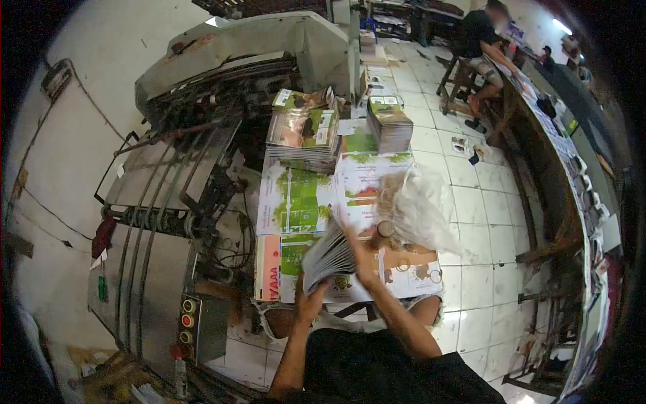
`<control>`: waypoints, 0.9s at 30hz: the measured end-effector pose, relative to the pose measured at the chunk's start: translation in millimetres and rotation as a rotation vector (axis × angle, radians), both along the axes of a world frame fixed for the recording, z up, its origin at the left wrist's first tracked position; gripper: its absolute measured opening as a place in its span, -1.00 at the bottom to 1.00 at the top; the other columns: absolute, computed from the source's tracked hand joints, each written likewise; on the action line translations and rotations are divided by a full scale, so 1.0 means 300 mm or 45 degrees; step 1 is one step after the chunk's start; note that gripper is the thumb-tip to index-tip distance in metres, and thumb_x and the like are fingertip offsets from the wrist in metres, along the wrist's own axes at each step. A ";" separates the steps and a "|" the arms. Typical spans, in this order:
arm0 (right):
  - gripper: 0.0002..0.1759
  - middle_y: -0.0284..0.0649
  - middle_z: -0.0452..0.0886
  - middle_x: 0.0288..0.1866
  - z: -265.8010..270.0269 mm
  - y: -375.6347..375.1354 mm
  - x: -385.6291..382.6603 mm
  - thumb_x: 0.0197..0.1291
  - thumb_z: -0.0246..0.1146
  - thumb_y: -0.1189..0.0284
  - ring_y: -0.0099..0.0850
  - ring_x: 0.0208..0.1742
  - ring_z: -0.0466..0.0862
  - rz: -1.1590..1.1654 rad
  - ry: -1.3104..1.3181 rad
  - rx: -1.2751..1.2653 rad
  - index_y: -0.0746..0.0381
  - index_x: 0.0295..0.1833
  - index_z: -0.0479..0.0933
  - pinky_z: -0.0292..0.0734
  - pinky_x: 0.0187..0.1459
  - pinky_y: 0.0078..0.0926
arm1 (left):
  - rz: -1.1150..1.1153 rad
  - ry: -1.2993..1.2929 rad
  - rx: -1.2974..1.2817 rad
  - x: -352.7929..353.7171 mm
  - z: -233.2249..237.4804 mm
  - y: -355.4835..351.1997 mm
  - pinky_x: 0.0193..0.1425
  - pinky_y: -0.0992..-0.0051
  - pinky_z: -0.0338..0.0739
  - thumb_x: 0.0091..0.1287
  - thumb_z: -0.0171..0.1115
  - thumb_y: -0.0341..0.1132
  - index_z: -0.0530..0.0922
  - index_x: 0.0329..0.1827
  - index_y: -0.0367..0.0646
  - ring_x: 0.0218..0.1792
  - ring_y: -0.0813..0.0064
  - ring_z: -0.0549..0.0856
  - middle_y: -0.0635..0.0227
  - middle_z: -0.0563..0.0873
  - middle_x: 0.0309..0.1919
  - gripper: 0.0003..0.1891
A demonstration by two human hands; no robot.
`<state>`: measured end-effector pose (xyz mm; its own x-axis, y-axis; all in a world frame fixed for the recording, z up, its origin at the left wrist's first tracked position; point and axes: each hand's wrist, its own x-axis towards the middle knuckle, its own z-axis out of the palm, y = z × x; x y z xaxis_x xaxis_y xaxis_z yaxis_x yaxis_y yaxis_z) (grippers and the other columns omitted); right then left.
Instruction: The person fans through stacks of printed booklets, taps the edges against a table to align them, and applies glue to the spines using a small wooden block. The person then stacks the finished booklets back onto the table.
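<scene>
Between my two hands is a stack of thin booklets (331, 254), held tilted over the printed sheets (296, 192) on the low table, its page edges fanned toward me. My left hand (311, 297) grips the near lower corner. Along the right side of the stack lies my right hand (363, 259), pressed to the edges with its fingers pointing away from me; the stack is slightly blurred. Right of that hand stands a brown roll-shaped object (382, 232), close to a crumpled clear plastic bag (417, 209). A few rubber bands (402, 264) lie on the sheets nearby.
Piled booklets (303, 131) stand at the table's far left, with another booklet stack (390, 124) to their right. A large machine (168, 182) with a button panel (188, 322) flanks the left. Across the tiled floor, a person (481, 50) sits at a long bench (545, 128).
</scene>
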<state>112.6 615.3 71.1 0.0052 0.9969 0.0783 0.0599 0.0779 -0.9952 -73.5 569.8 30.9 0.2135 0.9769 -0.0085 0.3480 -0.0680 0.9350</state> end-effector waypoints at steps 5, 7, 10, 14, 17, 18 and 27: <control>-0.27 -0.10 -0.03 0.66 0.173 0.028 -0.050 0.57 -0.40 -0.01 -0.27 0.66 -0.12 0.200 0.435 0.017 0.28 0.60 0.00 -0.36 0.59 -0.33 | -0.064 0.401 -0.434 0.048 0.348 -0.003 0.22 0.26 0.51 0.52 -0.03 -0.23 0.38 0.46 0.21 0.08 0.10 0.68 0.18 0.68 0.15 -0.56; -0.23 -0.13 -0.02 0.66 0.248 0.000 -0.051 0.55 -0.42 -0.06 -0.29 0.66 -0.11 0.123 0.494 -0.213 0.28 0.59 0.04 -0.35 0.59 -0.33 | 0.012 0.422 -0.471 0.060 0.334 0.000 0.27 0.29 0.47 0.54 -0.03 -0.21 0.40 0.44 0.21 0.12 0.12 0.65 0.19 0.67 0.17 -0.58; -0.22 -0.20 -0.08 0.66 0.276 -0.024 -0.047 0.56 -0.27 -0.02 -0.34 0.64 -0.09 0.065 0.474 -0.172 0.32 0.61 -0.12 -0.25 0.57 -0.41 | 0.009 0.225 -0.208 0.017 0.073 0.039 0.35 0.29 0.40 0.53 0.00 -0.22 0.44 0.40 0.20 0.19 0.20 0.62 0.24 0.65 0.19 -0.61; -0.29 -0.16 -0.13 0.67 0.147 0.037 -0.007 0.59 -0.25 0.09 -0.30 0.65 -0.12 0.271 0.586 0.030 0.32 0.62 -0.15 -0.26 0.58 -0.38 | -0.110 0.379 0.506 0.003 0.029 0.040 0.40 0.11 0.31 0.48 0.03 -0.31 0.48 0.34 0.16 0.23 0.38 0.59 0.43 0.63 0.22 -0.62; -0.35 -0.12 -0.14 0.67 0.225 -0.020 -0.062 0.61 -0.28 0.22 -0.27 0.66 -0.14 0.019 0.351 -0.011 0.33 0.62 -0.19 -0.28 0.58 -0.35 | -0.155 0.503 1.029 -0.004 -0.002 0.077 0.07 0.35 0.58 0.36 0.22 -0.47 0.46 0.31 -0.33 0.03 0.10 0.74 -0.08 0.71 0.02 -0.56; -0.35 -0.12 -0.14 0.67 0.225 -0.011 -0.064 0.61 -0.28 0.22 -0.27 0.66 -0.14 0.024 0.353 -0.005 0.33 0.62 -0.19 -0.28 0.58 -0.35 | -0.151 0.507 1.034 0.007 0.046 0.081 0.07 0.35 0.58 0.36 0.22 -0.47 0.46 0.31 -0.33 0.03 0.10 0.74 -0.08 0.71 0.02 -0.56; -0.23 -0.13 0.03 0.64 0.093 0.016 -0.028 0.55 -0.38 -0.07 -0.31 0.63 -0.02 0.054 0.300 -0.053 0.29 0.59 0.01 -0.24 0.58 -0.39 | -0.136 0.256 0.842 0.008 0.022 0.067 0.09 0.35 0.56 0.38 0.21 -0.48 0.47 0.29 -0.37 0.08 0.18 0.72 -0.06 0.70 0.05 -0.59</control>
